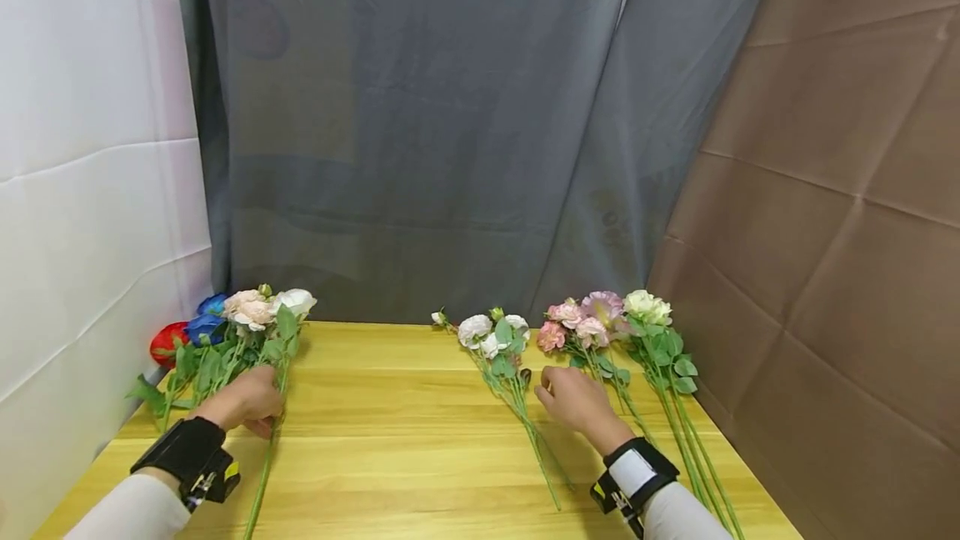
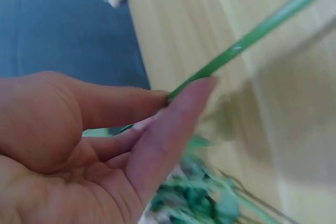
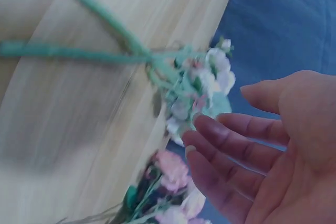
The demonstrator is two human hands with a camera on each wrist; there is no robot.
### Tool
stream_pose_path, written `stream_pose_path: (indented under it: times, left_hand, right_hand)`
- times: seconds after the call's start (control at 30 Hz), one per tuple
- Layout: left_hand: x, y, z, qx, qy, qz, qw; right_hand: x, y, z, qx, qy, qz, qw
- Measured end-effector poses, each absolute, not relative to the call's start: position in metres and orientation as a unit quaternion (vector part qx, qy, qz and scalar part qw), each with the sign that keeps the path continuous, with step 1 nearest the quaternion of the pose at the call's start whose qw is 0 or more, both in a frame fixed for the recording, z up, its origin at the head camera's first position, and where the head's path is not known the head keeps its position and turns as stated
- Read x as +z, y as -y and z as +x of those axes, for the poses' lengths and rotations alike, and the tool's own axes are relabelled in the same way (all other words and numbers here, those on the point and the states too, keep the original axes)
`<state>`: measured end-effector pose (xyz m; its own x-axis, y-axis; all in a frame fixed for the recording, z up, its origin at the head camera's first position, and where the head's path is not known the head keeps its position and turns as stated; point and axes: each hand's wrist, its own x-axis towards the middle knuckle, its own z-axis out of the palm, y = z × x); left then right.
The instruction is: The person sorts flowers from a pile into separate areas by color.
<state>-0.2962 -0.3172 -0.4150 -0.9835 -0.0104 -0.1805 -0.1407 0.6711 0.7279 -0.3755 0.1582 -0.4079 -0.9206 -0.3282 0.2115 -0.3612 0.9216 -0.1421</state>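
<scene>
At the left of the table, my left hand (image 1: 255,396) pinches a green flower stem (image 2: 236,51) between thumb and forefinger. In the head view that stem runs up to a white flower (image 1: 295,302) at the edge of the left group and down toward the front of the table. My right hand (image 1: 576,400) holds nothing; its fingers (image 3: 231,171) are relaxed and spread from the thumb. Near it lie a bunch of small white flowers (image 1: 476,330) with crossing stems and a bunch of pink flowers (image 1: 567,314).
Blue flowers (image 1: 205,328), a red flower (image 1: 167,345) and peach flowers (image 1: 250,309) lie at the far left. A cream flower (image 1: 647,307) with long stems lies at the right. A grey curtain (image 1: 420,132) closes the back; cloth walls stand at both sides.
</scene>
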Motion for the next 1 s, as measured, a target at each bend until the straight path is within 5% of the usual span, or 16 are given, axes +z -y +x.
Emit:
stream_pose_path:
  times: [0.27,0.47,0.7,1.0]
  left_hand:
    - [-0.393,0.263,-0.314,0.435,-0.900,0.019,-0.026]
    - [-0.391,0.219,-0.325,0.451,-0.889,0.041,-0.058]
    - [-0.388,0.178,-0.329,0.481,-0.872,0.056,-0.065]
    - [-0.389,0.149,-0.336,0.501,-0.859,0.074,-0.076]
  right_hand:
    - [-0.405,-0.123,-0.367,0.171,0.953,0.246,0.049]
    - [-0.415,-0.082,-0.340,0.297,0.897,0.317,-0.084]
    - [-0.427,-0.041,-0.314,0.433,0.825,0.296,-0.213]
    - [-0.430,-0.022,-0.299,0.509,0.797,0.259,-0.197]
